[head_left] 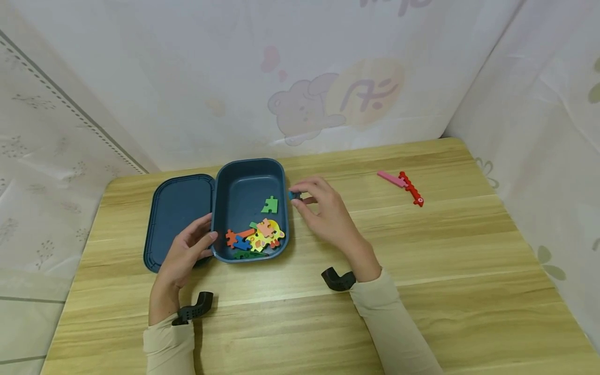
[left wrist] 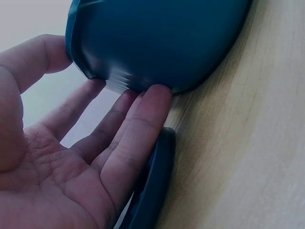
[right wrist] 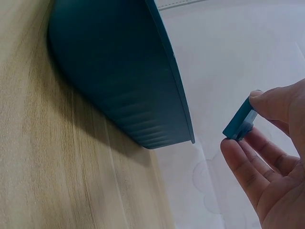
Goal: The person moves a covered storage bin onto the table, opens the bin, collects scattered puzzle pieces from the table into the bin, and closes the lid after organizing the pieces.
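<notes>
A dark blue plastic box [head_left: 248, 172] stands on the table with jigsaw puzzle pieces inside. Among them are a green piece [head_left: 270, 205], an orange piece [head_left: 232, 238], a blue one [head_left: 241, 243] and a yellow one [head_left: 257, 242]. My left hand [head_left: 187, 248] rests against the box's left side, thumb at the rim and fingers extended along the outer wall [left wrist: 157, 38]. Just beyond the right rim, my right hand [head_left: 323, 208] pinches a blue puzzle piece [right wrist: 240, 120] between thumb and fingertips, held up off the table.
Left of the box lies its dark blue lid [head_left: 180, 208]. Farther right on the wooden table [head_left: 469, 260] a pink puzzle piece [head_left: 391, 178] and a red piece [head_left: 412, 190] lie joined at an angle. A patterned white curtain [head_left: 187, 78] hangs behind.
</notes>
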A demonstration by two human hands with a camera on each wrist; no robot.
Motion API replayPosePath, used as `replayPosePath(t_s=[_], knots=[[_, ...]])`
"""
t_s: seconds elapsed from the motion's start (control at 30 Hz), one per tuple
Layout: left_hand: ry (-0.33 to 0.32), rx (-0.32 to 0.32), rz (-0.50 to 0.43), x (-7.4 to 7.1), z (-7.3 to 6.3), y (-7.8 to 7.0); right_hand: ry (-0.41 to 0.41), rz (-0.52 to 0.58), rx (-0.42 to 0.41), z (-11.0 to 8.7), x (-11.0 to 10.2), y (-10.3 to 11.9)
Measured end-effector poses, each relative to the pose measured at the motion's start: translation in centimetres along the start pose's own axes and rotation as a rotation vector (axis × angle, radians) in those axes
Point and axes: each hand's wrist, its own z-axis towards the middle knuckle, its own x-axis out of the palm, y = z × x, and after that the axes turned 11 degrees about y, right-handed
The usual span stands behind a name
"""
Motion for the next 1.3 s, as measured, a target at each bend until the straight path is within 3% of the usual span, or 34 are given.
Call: replayPosePath(t_s=[1.03,1.3], knots=[[0.004,0.008,-0.01,-0.1,0.1,0.3,0.096,0.089,-0.023,0.2,1.1,0.9],[0.005,0.016,-0.02,0.0,0.0,-0.2,0.111,0.11,-0.063,0.2,1.6,0.9]])
